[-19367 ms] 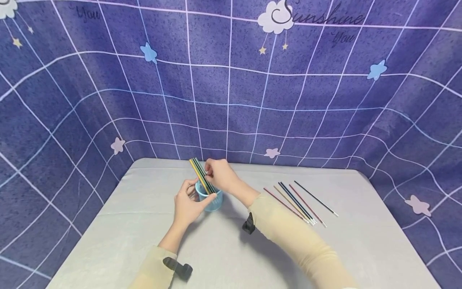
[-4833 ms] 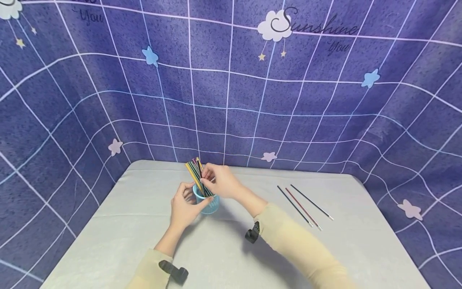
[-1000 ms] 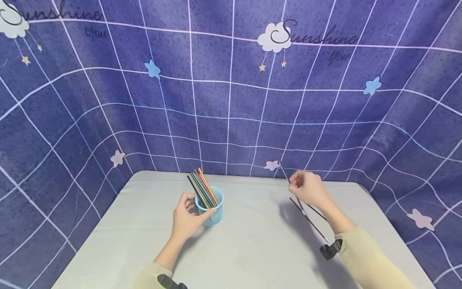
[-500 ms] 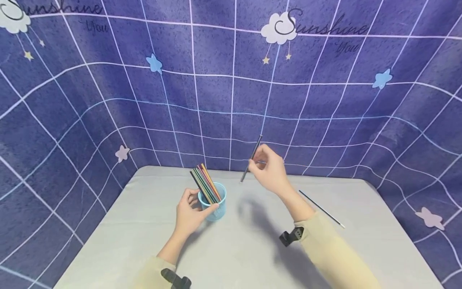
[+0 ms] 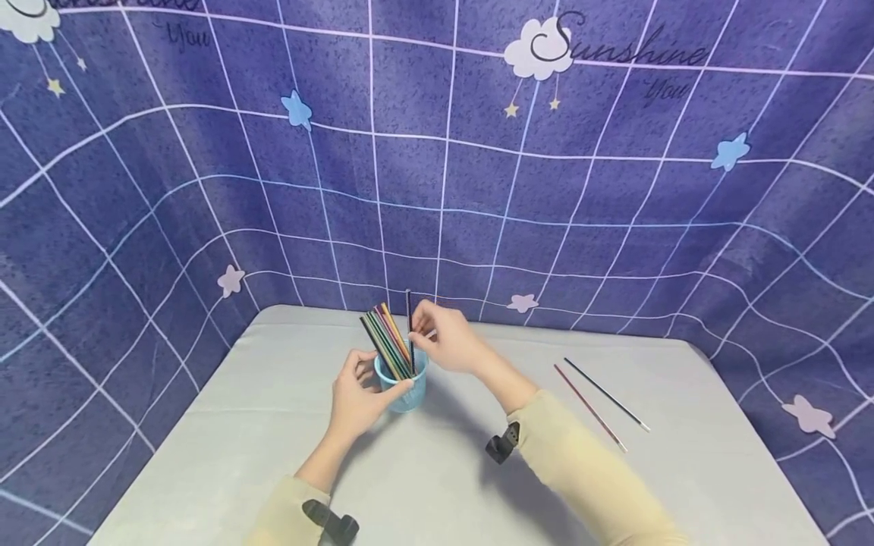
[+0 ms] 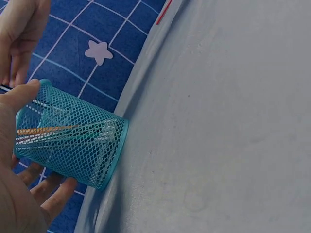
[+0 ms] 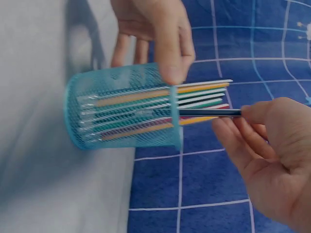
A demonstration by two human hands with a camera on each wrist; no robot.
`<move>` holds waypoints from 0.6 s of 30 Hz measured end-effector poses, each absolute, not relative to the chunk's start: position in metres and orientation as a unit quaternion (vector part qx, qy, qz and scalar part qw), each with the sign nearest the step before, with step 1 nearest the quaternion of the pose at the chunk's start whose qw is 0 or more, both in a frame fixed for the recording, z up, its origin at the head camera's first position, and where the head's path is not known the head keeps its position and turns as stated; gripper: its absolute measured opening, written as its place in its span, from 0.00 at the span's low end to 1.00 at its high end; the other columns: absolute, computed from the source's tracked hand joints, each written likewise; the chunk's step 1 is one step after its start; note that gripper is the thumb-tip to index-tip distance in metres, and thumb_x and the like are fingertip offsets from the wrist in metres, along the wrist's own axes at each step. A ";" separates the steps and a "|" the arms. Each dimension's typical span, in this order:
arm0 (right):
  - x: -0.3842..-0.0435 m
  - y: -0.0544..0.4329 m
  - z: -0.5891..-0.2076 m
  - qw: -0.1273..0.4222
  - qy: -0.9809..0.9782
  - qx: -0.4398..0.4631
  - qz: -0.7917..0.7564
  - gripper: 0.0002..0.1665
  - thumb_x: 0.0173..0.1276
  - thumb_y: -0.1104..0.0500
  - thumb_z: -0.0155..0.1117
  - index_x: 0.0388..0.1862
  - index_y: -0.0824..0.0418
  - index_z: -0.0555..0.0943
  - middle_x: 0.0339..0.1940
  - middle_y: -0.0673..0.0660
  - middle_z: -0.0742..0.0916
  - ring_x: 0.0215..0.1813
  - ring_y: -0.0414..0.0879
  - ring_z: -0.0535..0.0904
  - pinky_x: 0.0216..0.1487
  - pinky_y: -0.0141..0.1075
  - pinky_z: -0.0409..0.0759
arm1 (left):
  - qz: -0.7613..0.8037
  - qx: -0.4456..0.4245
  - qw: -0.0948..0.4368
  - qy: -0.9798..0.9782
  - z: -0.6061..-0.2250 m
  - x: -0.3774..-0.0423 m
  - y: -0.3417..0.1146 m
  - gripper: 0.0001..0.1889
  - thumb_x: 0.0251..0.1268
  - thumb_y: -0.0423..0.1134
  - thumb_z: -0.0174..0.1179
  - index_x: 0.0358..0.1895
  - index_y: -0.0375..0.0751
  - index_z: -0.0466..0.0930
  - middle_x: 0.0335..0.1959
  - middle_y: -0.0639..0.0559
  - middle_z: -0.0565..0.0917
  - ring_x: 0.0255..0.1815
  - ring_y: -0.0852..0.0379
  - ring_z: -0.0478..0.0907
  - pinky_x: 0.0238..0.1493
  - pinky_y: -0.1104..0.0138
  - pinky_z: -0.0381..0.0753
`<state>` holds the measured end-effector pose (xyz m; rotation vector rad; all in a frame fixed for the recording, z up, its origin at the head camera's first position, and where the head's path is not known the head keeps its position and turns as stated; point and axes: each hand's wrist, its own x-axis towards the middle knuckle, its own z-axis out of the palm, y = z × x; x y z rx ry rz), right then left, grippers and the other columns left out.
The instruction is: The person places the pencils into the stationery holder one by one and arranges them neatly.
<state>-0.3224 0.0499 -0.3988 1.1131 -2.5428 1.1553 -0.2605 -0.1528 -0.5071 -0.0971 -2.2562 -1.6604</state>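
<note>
My left hand (image 5: 356, 396) holds the light-blue mesh pencil cup (image 5: 407, 399), its thumb at the near rim and its fingers around the far side. Several thin pencils (image 5: 385, 337) in green, yellow, red and black lean left inside the cup. Between thumb and fingers, my right hand (image 5: 447, 339) pinches a dark pencil (image 7: 206, 112). That pencil stands nearly upright, its lower part inside the cup, and its pale lower end shows faintly through the mesh in the right wrist view. The cup's base (image 6: 115, 155) is at the table surface in the left wrist view.
To the right on the pale cloth-covered table (image 5: 437, 485) lie a red pencil (image 5: 589, 407) and a dark pencil (image 5: 606, 393), side by side with pale ends toward the front. A blue-purple grid curtain (image 5: 478, 182) with stars and clouds surrounds the back and sides.
Over the earlier frames, pencils on the right of the table become fewer and the cup fuller. Most recently my right hand has carried a dark pencil left and lowered it into the cup.
</note>
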 end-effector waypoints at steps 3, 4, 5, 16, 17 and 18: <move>-0.323 0.046 -0.404 0.046 -0.852 0.385 0.352 0.07 0.74 0.66 0.69 0.42 0.63 0.77 0.38 0.58 0.91 0.41 0.48 0.90 0.43 0.23 0.90 | -0.584 -0.034 0.172 -0.793 -0.508 -0.262 -0.151 0.36 0.49 0.41 0.87 0.58 0.39 0.73 0.61 0.38 0.87 0.62 0.37 0.87 0.59 0.46 0.92; -0.323 0.044 -0.406 0.041 -0.854 0.387 0.344 0.07 0.74 0.66 0.69 0.42 0.63 0.77 0.38 0.58 0.91 0.41 0.48 0.90 0.43 0.23 0.90 | -0.582 -0.034 0.175 -0.793 -0.508 -0.262 -0.151 0.36 0.48 0.40 0.87 0.58 0.39 0.73 0.61 0.38 0.87 0.62 0.37 0.87 0.59 0.46 0.92; -0.323 0.043 -0.407 0.038 -0.857 0.388 0.336 0.08 0.73 0.66 0.70 0.42 0.63 0.78 0.37 0.58 0.91 0.40 0.47 0.90 0.42 0.23 0.89 | -0.581 -0.035 0.176 -0.794 -0.509 -0.262 -0.151 0.36 0.49 0.40 0.87 0.58 0.40 0.73 0.61 0.39 0.87 0.62 0.37 0.87 0.59 0.46 0.92; -0.325 0.025 -0.407 -0.003 -0.887 0.377 0.268 0.06 0.71 0.65 0.73 0.37 0.63 0.82 0.35 0.56 0.91 0.39 0.45 0.90 0.43 0.24 0.88 | -0.584 -0.043 0.175 -0.792 -0.511 -0.262 -0.152 0.36 0.51 0.41 0.86 0.59 0.38 0.73 0.61 0.38 0.87 0.61 0.38 0.87 0.57 0.51 0.94; -0.325 0.023 -0.408 -0.004 -0.887 0.374 0.269 0.06 0.71 0.65 0.74 0.37 0.63 0.82 0.35 0.56 0.91 0.39 0.45 0.90 0.42 0.24 0.88 | -0.583 -0.045 0.175 -0.792 -0.510 -0.261 -0.152 0.36 0.51 0.40 0.86 0.59 0.38 0.73 0.62 0.38 0.87 0.61 0.38 0.87 0.56 0.51 0.94; -0.326 0.023 -0.409 -0.004 -0.887 0.373 0.272 0.07 0.70 0.66 0.74 0.36 0.63 0.82 0.35 0.56 0.91 0.39 0.45 0.90 0.42 0.24 0.88 | -0.582 -0.046 0.177 -0.792 -0.510 -0.261 -0.151 0.36 0.52 0.41 0.86 0.60 0.38 0.73 0.62 0.38 0.87 0.61 0.37 0.87 0.56 0.50 0.94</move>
